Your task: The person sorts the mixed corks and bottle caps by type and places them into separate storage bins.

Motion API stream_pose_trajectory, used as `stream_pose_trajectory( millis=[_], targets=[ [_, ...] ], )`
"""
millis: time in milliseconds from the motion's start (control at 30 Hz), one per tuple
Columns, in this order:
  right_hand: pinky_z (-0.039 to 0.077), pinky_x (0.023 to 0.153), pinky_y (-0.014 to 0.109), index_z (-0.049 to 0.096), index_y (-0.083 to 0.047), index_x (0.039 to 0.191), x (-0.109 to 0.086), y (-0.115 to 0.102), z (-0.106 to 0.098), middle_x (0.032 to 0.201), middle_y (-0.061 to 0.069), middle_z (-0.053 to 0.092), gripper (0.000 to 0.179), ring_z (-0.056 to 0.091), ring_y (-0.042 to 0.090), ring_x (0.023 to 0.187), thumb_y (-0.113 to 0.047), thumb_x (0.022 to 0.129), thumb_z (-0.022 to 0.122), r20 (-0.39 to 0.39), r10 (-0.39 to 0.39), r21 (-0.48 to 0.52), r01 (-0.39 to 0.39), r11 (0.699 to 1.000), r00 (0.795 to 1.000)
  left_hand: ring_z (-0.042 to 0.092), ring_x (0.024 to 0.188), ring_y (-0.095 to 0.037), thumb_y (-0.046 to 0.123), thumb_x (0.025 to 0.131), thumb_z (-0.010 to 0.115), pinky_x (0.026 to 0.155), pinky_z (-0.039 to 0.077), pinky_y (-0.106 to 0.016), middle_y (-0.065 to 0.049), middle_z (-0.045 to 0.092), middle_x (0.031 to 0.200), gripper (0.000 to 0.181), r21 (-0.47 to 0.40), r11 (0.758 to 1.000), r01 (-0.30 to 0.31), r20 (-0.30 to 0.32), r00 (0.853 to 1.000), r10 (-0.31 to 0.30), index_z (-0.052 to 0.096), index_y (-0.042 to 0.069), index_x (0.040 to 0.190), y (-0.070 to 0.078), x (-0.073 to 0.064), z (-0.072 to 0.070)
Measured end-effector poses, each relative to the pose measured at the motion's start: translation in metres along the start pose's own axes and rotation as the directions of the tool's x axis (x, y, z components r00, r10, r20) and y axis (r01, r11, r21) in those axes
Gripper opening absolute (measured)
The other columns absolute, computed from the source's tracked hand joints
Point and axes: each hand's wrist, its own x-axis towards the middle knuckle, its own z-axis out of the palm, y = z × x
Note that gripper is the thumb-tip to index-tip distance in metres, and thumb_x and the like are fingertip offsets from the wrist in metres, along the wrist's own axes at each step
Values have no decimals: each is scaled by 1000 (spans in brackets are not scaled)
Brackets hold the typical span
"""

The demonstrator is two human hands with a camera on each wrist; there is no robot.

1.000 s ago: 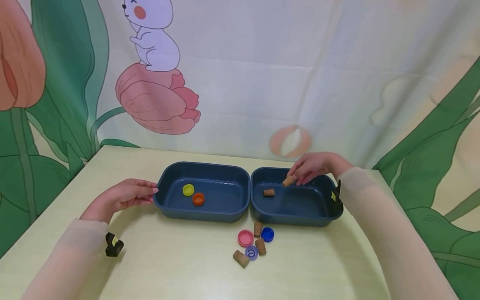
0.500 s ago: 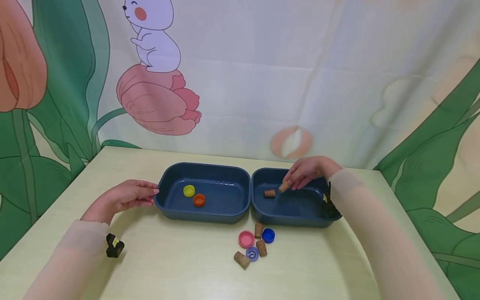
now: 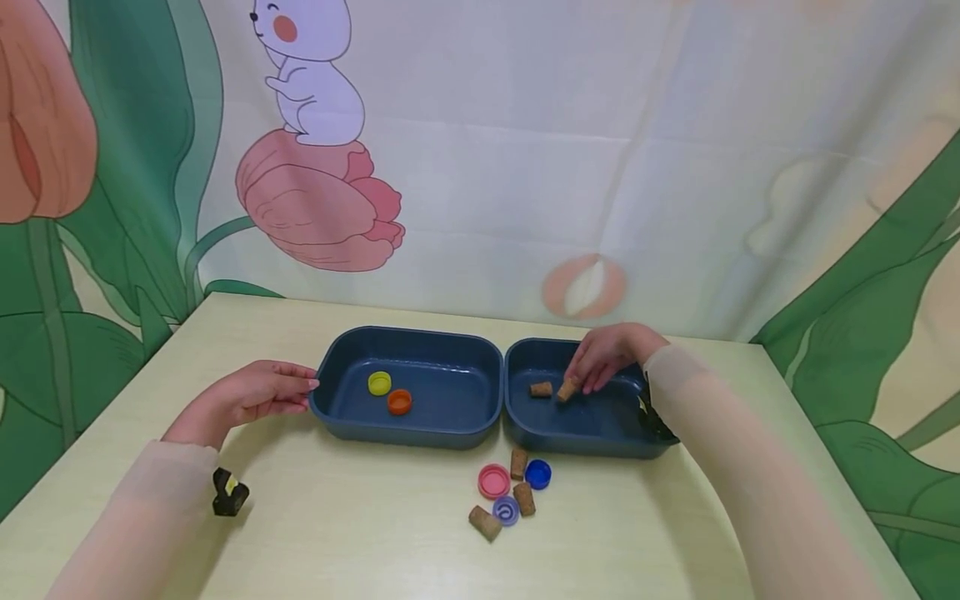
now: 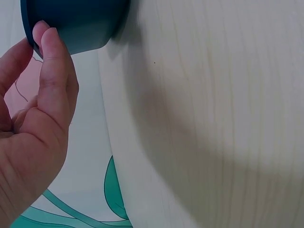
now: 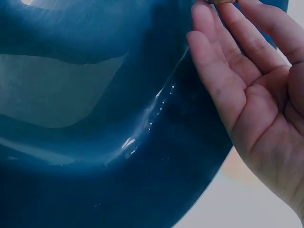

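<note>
In the head view my right hand [image 3: 600, 362] reaches into the right dark blue tray [image 3: 592, 442] and pinches a cork [image 3: 567, 390] low over its floor. That cork's end [image 5: 222, 1] peeks in at the top of the right wrist view. Another cork [image 3: 541, 389] lies in the tray just left of it. My left hand [image 3: 262, 392] holds the left end of the left dark blue tray [image 3: 405, 435], thumb and fingers on either side of the rim [image 4: 27, 23] in the left wrist view. Inside that tray lie a yellow bottle cap [image 3: 379, 383] and an orange bottle cap [image 3: 400, 402].
In front of the trays a loose group lies on the pale wooden table [image 3: 360, 517]: several corks, such as one cork [image 3: 485, 523], with a pink cap [image 3: 494, 481], a blue cap [image 3: 537, 474] and a purple cap [image 3: 506, 511]. A printed curtain [image 3: 480, 167] hangs behind.
My right hand has moved left and down with the cork, bringing it close to the tray floor beside the other cork. The left hand has kept its place at the left tray's end.
</note>
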Motion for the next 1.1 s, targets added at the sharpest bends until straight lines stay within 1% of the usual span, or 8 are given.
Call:
stream_pose_trajectory(
  millis=[67,267,333,733,1000,1100],
  targets=[
    [61,82,21,62,7,132,1,0,1,102,0,76,36,70,4,82,-7,100,58,0,13,-9,-13,1000,1000,66,79,-3,12,106,52,80,62,-19,11,70,86,53,5,1000,-4,1,1000,4,34,-19,145,-1,1,0],
    [62,83,22,66,5,128,7,0,4,105,4,76,32,71,5,81,-7,100,59,4,55,-37,-55,998,998,67,80,-3,14,107,52,82,62,-20,10,70,87,55,15,1000,16,-10,1000,-16,32,-17,147,-1,1,0],
    [62,84,23,66,4,128,7,0,5,106,4,76,31,71,5,81,-7,100,59,7,59,-52,-59,997,998,67,80,-4,14,107,52,81,62,-20,10,70,87,56,17,1000,17,-11,1000,-17,32,-17,148,-1,1,0],
    [60,80,20,66,3,127,14,-2,8,92,-3,75,29,69,4,80,-6,101,58,10,81,-70,-80,994,997,67,77,-4,13,106,53,78,62,-19,8,70,85,54,-15,1000,21,-15,1000,-21,34,-16,147,-1,1,0],
    [60,77,21,65,4,128,14,-6,9,94,1,75,30,70,6,78,-7,100,59,-5,101,-96,-101,990,995,67,77,-4,13,106,53,78,62,-18,9,70,85,53,-19,1000,15,-9,1000,-15,34,-16,146,-2,0,0],
    [61,79,22,66,4,128,14,-7,9,97,3,76,30,70,6,79,-7,101,59,-11,109,-102,-109,989,994,67,77,-4,13,106,53,78,62,-18,9,70,86,54,-16,1000,17,-11,1000,-17,33,-16,147,-2,2,0]
  ],
)
